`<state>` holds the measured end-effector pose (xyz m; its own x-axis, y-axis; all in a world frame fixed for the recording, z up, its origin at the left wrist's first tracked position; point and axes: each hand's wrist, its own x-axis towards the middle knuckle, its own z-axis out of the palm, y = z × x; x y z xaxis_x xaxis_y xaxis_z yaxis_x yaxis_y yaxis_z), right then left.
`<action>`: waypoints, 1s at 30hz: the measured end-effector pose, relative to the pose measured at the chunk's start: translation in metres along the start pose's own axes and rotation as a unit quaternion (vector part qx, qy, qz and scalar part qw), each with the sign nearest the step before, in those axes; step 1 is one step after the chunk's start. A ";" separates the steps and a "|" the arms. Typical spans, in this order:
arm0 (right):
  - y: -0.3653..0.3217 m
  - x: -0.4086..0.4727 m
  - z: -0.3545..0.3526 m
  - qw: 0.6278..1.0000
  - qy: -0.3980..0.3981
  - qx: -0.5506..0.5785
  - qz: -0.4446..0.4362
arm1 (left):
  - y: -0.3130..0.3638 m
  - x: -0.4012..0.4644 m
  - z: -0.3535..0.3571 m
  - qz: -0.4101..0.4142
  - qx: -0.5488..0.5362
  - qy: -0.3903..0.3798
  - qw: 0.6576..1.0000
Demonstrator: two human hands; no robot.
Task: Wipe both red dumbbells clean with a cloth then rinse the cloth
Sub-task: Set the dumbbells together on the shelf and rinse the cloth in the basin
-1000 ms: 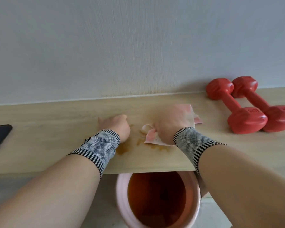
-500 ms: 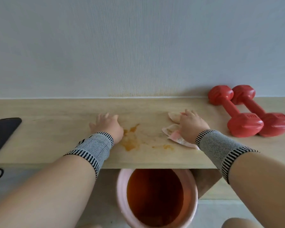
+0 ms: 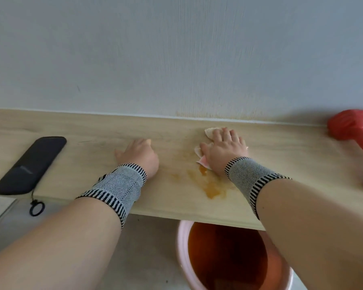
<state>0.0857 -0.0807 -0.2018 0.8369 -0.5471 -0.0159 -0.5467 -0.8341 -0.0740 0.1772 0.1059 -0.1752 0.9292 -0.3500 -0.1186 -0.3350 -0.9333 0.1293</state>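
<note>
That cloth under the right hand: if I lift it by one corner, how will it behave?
Probably floppy: the cloth lies crumpled and thin under the flat right hand, so it should drape. It may be damp and drip, given the orange smears beside it on the shelf. It looks light for its size.

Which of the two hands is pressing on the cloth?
The right hand, flat on the crumpled pale cloth. The left hand rests on the bare light wooden shelf.
</note>
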 end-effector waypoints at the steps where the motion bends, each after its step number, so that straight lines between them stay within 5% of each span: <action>1: -0.013 0.007 0.000 1.000 -0.004 0.006 -0.012 | -0.008 0.003 0.000 -0.009 -0.003 -0.002 1.000; 8: -0.112 0.006 0.004 0.973 -0.042 -0.036 -0.225 | -0.045 0.011 -0.003 -0.032 -0.059 0.025 0.997; 15: -0.121 -0.057 0.003 0.956 -0.011 0.005 -0.292 | -0.047 -0.014 -0.004 -0.030 -0.070 0.029 0.997; 23: 0.023 -0.103 -0.001 0.994 0.034 0.008 -0.099 | 0.038 -0.063 0.024 0.106 0.005 -0.027 0.994; 30: 0.133 -0.138 -0.021 0.988 0.059 0.099 0.098 | 0.100 -0.100 0.034 0.175 0.008 -0.039 0.984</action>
<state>-0.1031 -0.1171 -0.1883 0.6995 -0.7115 0.0660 -0.6728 -0.6869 -0.2748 0.0458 0.0446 -0.1844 0.7425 -0.6540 -0.1446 -0.6348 -0.7560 0.1595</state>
